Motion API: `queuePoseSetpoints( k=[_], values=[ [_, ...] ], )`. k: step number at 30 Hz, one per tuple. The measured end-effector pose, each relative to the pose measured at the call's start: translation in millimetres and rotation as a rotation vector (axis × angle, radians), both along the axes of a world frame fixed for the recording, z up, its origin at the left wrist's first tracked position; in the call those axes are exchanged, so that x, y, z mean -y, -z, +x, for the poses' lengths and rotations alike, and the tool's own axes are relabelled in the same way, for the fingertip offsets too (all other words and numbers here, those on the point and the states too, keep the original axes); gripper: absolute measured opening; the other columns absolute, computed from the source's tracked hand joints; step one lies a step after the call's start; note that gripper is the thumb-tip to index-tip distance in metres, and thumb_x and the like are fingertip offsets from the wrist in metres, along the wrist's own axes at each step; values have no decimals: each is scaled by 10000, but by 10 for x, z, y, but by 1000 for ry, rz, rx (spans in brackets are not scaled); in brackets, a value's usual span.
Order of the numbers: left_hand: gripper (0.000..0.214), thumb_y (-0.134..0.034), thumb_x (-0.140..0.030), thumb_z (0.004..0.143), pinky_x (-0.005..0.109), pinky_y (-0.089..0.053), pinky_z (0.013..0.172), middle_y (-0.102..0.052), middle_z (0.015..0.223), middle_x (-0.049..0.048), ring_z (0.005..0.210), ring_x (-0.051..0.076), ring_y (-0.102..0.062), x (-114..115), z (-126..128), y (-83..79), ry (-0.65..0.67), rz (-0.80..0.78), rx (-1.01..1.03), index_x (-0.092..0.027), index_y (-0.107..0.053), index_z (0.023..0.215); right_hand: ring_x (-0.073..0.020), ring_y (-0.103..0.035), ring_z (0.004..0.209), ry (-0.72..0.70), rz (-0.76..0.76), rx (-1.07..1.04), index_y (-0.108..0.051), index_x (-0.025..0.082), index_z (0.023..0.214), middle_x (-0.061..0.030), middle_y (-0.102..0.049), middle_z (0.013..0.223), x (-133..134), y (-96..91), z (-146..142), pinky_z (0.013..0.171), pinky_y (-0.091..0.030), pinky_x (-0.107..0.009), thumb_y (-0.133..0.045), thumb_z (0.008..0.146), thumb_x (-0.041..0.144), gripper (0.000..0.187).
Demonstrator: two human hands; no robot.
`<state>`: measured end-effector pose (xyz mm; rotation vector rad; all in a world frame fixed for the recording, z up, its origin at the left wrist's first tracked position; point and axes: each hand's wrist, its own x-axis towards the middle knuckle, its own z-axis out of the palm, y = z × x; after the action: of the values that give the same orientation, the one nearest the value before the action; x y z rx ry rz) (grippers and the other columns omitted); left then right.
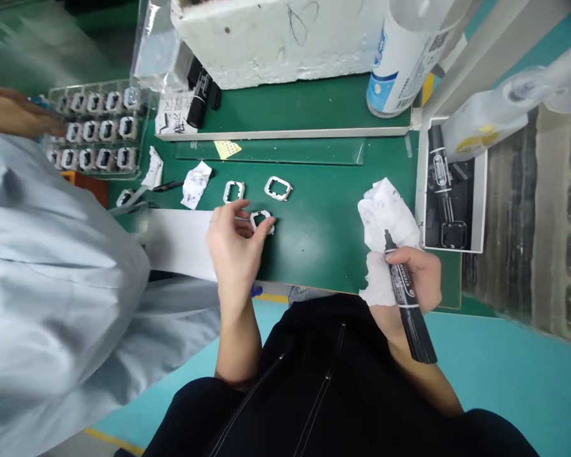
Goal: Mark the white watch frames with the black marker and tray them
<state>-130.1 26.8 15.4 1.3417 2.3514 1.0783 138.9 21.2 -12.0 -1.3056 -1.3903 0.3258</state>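
Observation:
My left hand (pixel 233 244) pinches a small white frame (pixel 255 221), its thumb on the right edge and its fingertips on the left. Just beyond lie two similar frames, one white frame (pixel 227 192) straight behind my fingers and another frame (pixel 278 188) farther right. My right hand (pixel 421 279) is closed around a black marker (pixel 404 298), uncapped, its dark tip aimed away from me. A crumpled white tissue (pixel 378 279) shows beneath that hand and the marker; whether the fingers grip it I cannot tell. Another stained tissue (pixel 389 212) lies right behind.
At left, a co-worker's sleeve (pixel 42 241) and blurred hand (pixel 19 113) are by a clear tray (pixel 140 166) of frames. A foam box (pixel 285 44), markers (pixel 200 98) and a bottle (pixel 400 70) stand on the shelf. A white box (pixel 478 190) holds a marker at right.

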Motion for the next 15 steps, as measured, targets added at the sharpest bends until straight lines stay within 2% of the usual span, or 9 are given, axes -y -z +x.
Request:
queuePoseSetpoints(
  k=[2,4,6,9,11,13,15],
  values=[
    [443,-994,-347,914,461,-666,931,-746,1245,108,980,272,-749,-10,-76,-9,-24,2,-146,-243,-806,1302,-173,-668,602,-6,-14,-14,-773,282,1002,59,-697,774,3,-17,-2,567,-542,-324,-962,985,426,238],
    [398,-925,-363,1002,589,-650,1119,-727,1366,172,1248,378,-748,-36,-116,-75,25,37,-252,-247,-785,1356,-161,-668,591,-25,-7,-33,-770,278,1007,65,-712,784,2,-32,-7,563,-542,-315,-970,982,386,229],
    [390,-832,-321,1078,706,-554,1292,-700,1551,204,1517,453,-646,-109,-144,-175,163,61,-317,-278,-762,1459,-146,-661,578,-32,5,-43,-763,276,1005,70,-722,797,-1,-42,-14,565,-537,-308,-950,998,331,195],
    [534,-737,-187,1079,799,-358,1448,-573,1846,118,1814,485,-364,-323,-183,-297,457,13,-374,-355,-729,1586,-145,-677,584,-42,4,-28,-765,282,1015,75,-727,803,-7,-42,-14,584,-551,-310,-933,997,292,169],
    [569,-667,-125,1059,804,-336,1463,-580,1866,82,1864,482,-291,-498,-205,-312,620,-63,-388,-337,-752,1580,-161,-696,590,-57,-6,-33,-766,288,1028,72,-729,800,-12,-30,-7,579,-566,-318,-934,995,314,173],
    [525,-572,-95,1062,762,-445,1406,-700,1753,105,1774,476,-468,-650,-215,-284,706,-133,-380,-282,-809,1491,-170,-685,574,-44,8,-43,-763,288,1008,67,-722,780,-16,-16,-3,543,-554,-322,-951,984,378,210],
    [462,-525,-89,1063,684,-579,1270,-827,1535,141,1530,449,-696,-751,-208,-245,719,-167,-368,-250,-864,1332,-174,-678,575,-26,5,-39,-763,285,992,60,-713,766,-16,-11,-5,531,-547,-323,-951,983,416,230]
  ],
)
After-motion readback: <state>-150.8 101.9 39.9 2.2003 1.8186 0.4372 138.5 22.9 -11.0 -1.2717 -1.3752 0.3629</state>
